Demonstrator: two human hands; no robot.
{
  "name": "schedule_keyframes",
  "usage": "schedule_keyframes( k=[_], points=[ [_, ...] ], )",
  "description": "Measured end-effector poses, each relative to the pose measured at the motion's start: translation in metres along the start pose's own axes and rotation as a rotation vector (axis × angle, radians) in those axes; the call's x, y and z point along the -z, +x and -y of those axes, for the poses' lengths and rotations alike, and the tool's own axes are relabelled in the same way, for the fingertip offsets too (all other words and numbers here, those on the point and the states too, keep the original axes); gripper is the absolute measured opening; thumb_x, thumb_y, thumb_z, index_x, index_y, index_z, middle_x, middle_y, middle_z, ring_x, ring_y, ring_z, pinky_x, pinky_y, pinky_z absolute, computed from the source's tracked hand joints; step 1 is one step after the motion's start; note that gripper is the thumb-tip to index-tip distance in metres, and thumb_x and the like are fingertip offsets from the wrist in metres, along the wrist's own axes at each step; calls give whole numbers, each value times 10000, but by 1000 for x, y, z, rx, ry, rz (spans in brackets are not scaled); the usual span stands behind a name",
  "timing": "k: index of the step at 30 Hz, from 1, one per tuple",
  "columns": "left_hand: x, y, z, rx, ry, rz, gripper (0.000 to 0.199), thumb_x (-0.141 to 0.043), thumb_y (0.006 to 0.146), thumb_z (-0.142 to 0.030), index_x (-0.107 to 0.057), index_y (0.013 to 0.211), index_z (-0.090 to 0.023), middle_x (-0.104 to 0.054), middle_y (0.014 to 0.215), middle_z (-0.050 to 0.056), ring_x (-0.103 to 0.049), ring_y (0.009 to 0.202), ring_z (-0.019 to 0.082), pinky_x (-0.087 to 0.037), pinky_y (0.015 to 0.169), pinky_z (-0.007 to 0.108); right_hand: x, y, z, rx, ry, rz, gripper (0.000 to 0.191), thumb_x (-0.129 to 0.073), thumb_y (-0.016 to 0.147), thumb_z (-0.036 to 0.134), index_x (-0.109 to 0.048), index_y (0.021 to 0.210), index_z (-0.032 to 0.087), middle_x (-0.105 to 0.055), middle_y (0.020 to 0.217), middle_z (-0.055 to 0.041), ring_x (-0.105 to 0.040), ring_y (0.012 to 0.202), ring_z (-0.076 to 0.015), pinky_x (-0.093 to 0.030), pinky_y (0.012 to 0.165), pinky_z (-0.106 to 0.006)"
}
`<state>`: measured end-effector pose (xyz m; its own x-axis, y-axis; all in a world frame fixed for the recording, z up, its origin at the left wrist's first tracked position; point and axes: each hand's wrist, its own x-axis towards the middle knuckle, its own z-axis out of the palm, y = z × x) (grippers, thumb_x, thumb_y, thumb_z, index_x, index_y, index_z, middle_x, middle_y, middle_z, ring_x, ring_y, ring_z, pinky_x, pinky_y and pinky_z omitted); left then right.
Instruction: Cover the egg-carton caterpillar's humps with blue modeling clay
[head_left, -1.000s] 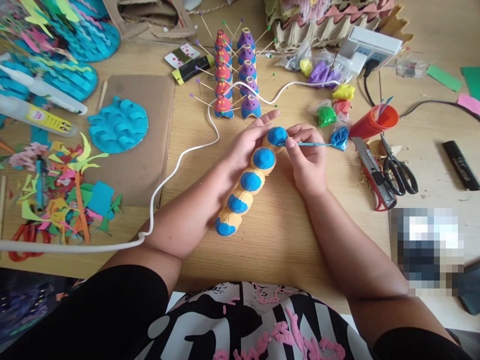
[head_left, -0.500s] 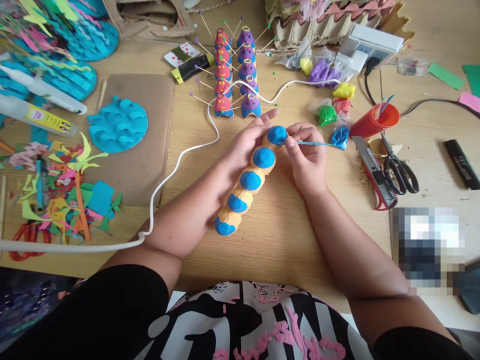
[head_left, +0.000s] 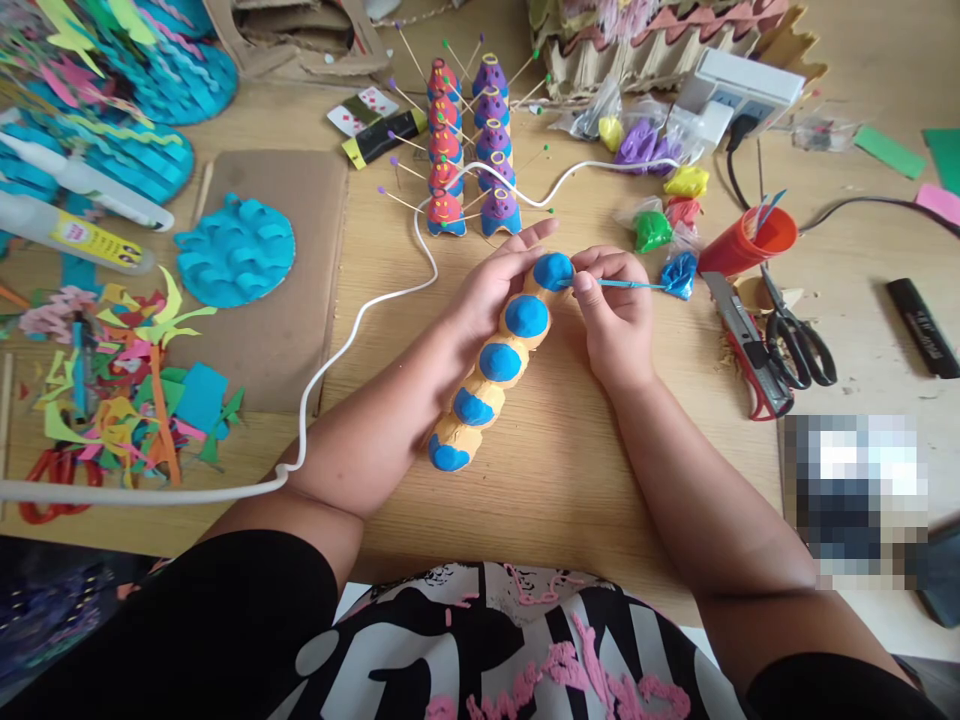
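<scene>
An egg carton strip [head_left: 512, 340], pale orange with blue clay on its several domes, slants over the table. My left hand [head_left: 491, 285] supports its far end from the left, partly behind it, with some fingers stretched past the top. In my right hand [head_left: 616, 310] a thin blue modelling tool [head_left: 626, 284] is pinched between thumb and fingers. Its tip touches the blue clay on the farthest dome. Beyond my hands stand two finished-looking strips of cups with faces, one red and blue [head_left: 445, 150], the other purple and blue [head_left: 496, 150], with coloured pins stuck in.
A white cable [head_left: 360, 310] crosses the table and my left forearm. Right lie bagged clay [head_left: 654, 230], an orange cup [head_left: 739, 245], a box cutter [head_left: 757, 350] and scissors [head_left: 799, 340]. Left are paper scraps [head_left: 135, 390], cardboard [head_left: 277, 350] and glue bottles [head_left: 71, 235].
The tool has shifted very slightly at the farthest dome, its tip still on the blue clay. Both hands keep nearly the same place and grip.
</scene>
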<state>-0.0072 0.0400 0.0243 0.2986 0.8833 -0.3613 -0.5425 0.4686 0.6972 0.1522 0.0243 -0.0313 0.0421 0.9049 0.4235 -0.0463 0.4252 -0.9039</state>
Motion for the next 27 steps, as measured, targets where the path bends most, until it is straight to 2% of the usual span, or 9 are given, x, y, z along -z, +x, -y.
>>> schedule_keyframes(
  k=[2,4,9,11,14,17,19,22,27],
  points=[
    [0,0,0,-8,-25,24,556,-575,1077,-161,-583,1615,-301,-780,728,-36,-803,888,190,-568,833,280,0,0,0,10,6,-2,423,-823,949,664,-669,941,270,-678,1071,-13,-691,1068,-191,-628,997,-408],
    [0,1,1,-21,-46,29,541,-588,1068,-159,-604,1594,-283,-810,759,-18,-794,794,179,-570,781,261,0,0,0,9,-2,-1,419,-830,947,655,-670,937,268,-685,1072,-13,-690,1061,-189,-627,1000,-410],
    [2,5,2,72,-129,-60,542,-634,1049,-252,-615,1581,-348,-877,926,10,-868,1012,279,-637,856,340,0,-1,1,22,-30,3,422,-819,951,666,-669,925,273,-691,1070,-15,-693,1071,-198,-619,1002,-419],
    [3,5,1,76,-121,-59,576,-655,1034,-258,-607,1598,-360,-876,908,2,-863,1075,290,-635,895,353,0,-1,1,36,-49,3,409,-814,960,658,-674,918,275,-693,1066,-16,-694,1089,-201,-609,1021,-425],
    [2,2,-1,35,-67,15,632,-637,1031,-204,-570,1644,-343,-833,762,-26,-848,1045,275,-607,938,348,0,-1,0,50,-69,0,393,-808,968,647,-684,918,277,-696,1067,-17,-694,1086,-200,-605,1018,-424],
    [-1,0,-2,26,-53,1,613,-600,1041,-196,-581,1627,-377,-783,678,-48,-839,924,254,-602,843,330,0,-1,-1,60,-67,2,389,-804,973,643,-686,916,277,-696,1065,-16,-695,1094,-200,-606,1012,-421],
    [-2,1,-1,21,-68,-38,610,-611,1026,-205,-608,1601,-410,-782,684,-41,-850,913,250,-607,798,325,0,-1,-1,64,-73,4,389,-803,973,643,-688,915,276,-694,1069,-19,-694,1104,-202,-609,1000,-417],
    [-2,2,0,26,-111,-49,637,-632,1002,-203,-616,1596,-431,-811,734,-17,-867,991,269,-630,824,339,1,-1,0,67,-87,6,379,-801,978,634,-693,919,276,-691,1077,-22,-693,1100,-200,-615,986,-410],
    [-3,0,0,87,-150,-69,577,-649,1040,-342,-610,1615,-384,-859,850,41,-867,1038,328,-659,834,394,0,-1,1,78,-68,14,354,-793,996,610,-691,932,277,-684,1077,-15,-695,1091,-187,-612,962,-381]
  ],
)
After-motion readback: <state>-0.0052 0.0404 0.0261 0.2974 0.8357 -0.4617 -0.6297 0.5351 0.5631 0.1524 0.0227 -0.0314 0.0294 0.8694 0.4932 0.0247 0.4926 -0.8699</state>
